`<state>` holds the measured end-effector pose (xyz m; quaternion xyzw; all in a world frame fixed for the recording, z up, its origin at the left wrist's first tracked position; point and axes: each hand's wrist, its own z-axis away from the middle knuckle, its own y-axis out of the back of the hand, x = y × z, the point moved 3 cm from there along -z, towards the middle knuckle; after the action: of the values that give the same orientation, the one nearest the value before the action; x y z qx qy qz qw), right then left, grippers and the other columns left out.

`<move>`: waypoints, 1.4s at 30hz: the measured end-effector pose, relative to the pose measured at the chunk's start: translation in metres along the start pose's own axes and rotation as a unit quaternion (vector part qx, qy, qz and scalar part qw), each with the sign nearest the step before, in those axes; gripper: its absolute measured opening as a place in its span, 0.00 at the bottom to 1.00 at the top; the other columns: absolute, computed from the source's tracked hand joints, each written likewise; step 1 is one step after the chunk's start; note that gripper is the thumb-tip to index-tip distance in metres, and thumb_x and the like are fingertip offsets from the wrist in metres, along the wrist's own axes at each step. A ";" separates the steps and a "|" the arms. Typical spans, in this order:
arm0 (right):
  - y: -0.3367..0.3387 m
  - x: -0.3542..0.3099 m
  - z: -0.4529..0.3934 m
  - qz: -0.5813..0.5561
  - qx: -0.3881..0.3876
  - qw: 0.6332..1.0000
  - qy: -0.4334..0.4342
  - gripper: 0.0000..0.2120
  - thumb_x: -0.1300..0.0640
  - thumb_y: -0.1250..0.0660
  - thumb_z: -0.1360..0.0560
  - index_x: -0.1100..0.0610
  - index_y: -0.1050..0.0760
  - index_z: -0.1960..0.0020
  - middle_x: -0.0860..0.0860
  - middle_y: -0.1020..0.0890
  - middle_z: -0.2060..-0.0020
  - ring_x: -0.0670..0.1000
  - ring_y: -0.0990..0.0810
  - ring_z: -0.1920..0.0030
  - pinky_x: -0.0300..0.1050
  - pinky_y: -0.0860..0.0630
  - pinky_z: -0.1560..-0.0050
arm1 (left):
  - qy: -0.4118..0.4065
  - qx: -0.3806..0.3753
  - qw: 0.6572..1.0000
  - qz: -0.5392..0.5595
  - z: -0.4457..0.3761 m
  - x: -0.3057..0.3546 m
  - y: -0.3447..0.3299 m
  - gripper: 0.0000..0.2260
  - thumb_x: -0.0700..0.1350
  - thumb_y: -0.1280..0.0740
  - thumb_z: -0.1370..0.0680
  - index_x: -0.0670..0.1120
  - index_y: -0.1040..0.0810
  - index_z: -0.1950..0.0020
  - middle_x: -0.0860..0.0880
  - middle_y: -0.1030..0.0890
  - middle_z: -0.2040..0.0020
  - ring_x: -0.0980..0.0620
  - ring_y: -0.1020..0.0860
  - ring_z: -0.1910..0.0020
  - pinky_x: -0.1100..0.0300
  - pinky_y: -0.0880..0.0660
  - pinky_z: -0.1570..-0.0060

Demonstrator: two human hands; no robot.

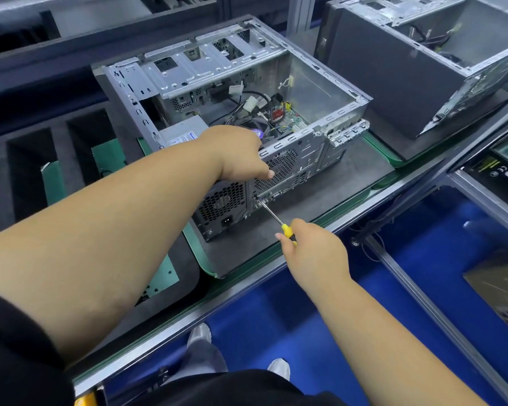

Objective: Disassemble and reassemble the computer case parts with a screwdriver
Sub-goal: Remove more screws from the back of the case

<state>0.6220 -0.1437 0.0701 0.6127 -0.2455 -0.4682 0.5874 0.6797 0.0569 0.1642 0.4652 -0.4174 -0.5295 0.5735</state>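
Observation:
An open grey computer case [314,83] lies on its side on a dark pallet [320,197], its rear panel facing me. My left hand [238,153] grips the top rear edge of the case, thumb down over the fan grille and fingers hidden inside. My right hand [311,247] holds a yellow-and-black-handled screwdriver [272,213]. Its metal tip touches the rear panel just right of the power supply [222,203], near the port block. Cables and a motherboard [288,118] show inside the case.
A second open case [417,68] stands on its own pallet at the back right. Dark foam trays [30,171] sit to the left. The conveyor's metal rail [247,282] runs diagonally in front of me, with blue floor [305,312] and my shoes below.

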 end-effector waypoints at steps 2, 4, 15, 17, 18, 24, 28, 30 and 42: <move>-0.003 0.003 -0.002 -0.094 -0.003 0.995 -0.009 0.18 0.41 0.39 0.20 0.52 0.36 0.61 0.47 0.30 0.68 0.53 0.31 0.66 0.47 0.38 0.68 | -0.001 0.001 1.000 0.001 0.000 -0.001 0.000 0.21 0.66 0.36 0.25 0.49 0.34 0.64 0.51 0.28 0.64 0.53 0.32 0.67 0.57 0.38 0.67; -0.006 0.005 -0.006 -0.312 -0.079 0.942 -0.092 0.20 0.40 0.37 0.21 0.53 0.30 0.65 0.47 0.30 0.70 0.50 0.33 0.69 0.45 0.37 0.68 | -0.003 0.001 1.000 -0.001 0.000 0.000 0.000 0.21 0.66 0.36 0.25 0.49 0.34 0.64 0.51 0.28 0.64 0.52 0.31 0.67 0.57 0.38 0.67; -0.004 0.005 -0.003 -0.339 -0.099 0.931 -0.090 0.15 0.45 0.31 0.24 0.55 0.26 0.62 0.48 0.23 0.71 0.49 0.26 0.70 0.42 0.31 0.70 | -0.005 0.004 1.000 0.000 -0.001 -0.001 -0.001 0.21 0.66 0.37 0.25 0.50 0.34 0.64 0.52 0.28 0.64 0.54 0.31 0.67 0.58 0.39 0.68; 0.001 0.003 0.000 -0.187 -0.001 0.981 -0.061 0.16 0.43 0.30 0.25 0.52 0.31 0.62 0.47 0.27 0.70 0.50 0.28 0.67 0.44 0.35 0.70 | -0.006 0.003 1.000 0.000 -0.001 -0.001 -0.001 0.21 0.66 0.37 0.25 0.50 0.34 0.65 0.52 0.28 0.64 0.54 0.32 0.67 0.58 0.39 0.68; 0.003 0.001 0.001 -0.145 0.024 0.988 -0.048 0.16 0.43 0.31 0.25 0.51 0.32 0.61 0.47 0.27 0.69 0.51 0.28 0.66 0.44 0.36 0.69 | -0.006 0.003 1.000 -0.001 -0.001 -0.001 -0.002 0.21 0.66 0.37 0.25 0.50 0.34 0.65 0.52 0.29 0.64 0.54 0.32 0.67 0.58 0.39 0.68; -0.006 0.002 -0.002 -0.302 -0.079 0.945 -0.094 0.18 0.42 0.38 0.22 0.53 0.29 0.64 0.47 0.28 0.71 0.51 0.30 0.69 0.45 0.33 0.66 | -0.007 -0.003 1.000 0.005 -0.001 -0.001 -0.002 0.21 0.66 0.36 0.25 0.50 0.34 0.64 0.52 0.28 0.64 0.50 0.30 0.65 0.57 0.37 0.66; -0.008 0.006 -0.003 -0.381 -0.135 0.906 -0.128 0.15 0.44 0.36 0.23 0.54 0.23 0.61 0.53 0.21 0.66 0.52 0.23 0.65 0.48 0.28 0.61 | -0.005 0.005 1.000 0.004 0.000 0.000 -0.003 0.21 0.66 0.36 0.26 0.49 0.33 0.64 0.52 0.28 0.64 0.47 0.29 0.63 0.57 0.39 0.68; -0.009 0.010 -0.003 -0.359 -0.111 0.919 -0.117 0.14 0.43 0.34 0.24 0.54 0.26 0.59 0.55 0.20 0.64 0.52 0.20 0.67 0.49 0.26 0.63 | -0.006 0.006 1.000 0.001 0.000 0.001 -0.003 0.21 0.66 0.36 0.26 0.50 0.33 0.64 0.52 0.29 0.65 0.45 0.29 0.62 0.58 0.39 0.68; 0.028 -0.010 0.011 -0.120 0.058 0.991 -0.018 0.12 0.50 0.35 0.22 0.52 0.37 0.57 0.47 0.29 0.63 0.52 0.30 0.64 0.43 0.41 0.71 | -0.007 0.002 1.000 0.003 0.001 0.000 -0.001 0.21 0.66 0.37 0.26 0.50 0.33 0.63 0.51 0.27 0.63 0.46 0.28 0.61 0.58 0.39 0.68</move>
<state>0.6146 -0.1461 0.1006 0.6624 -0.2071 -0.5312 0.4860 0.6788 0.0563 0.1629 0.4617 -0.4235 -0.5304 0.5711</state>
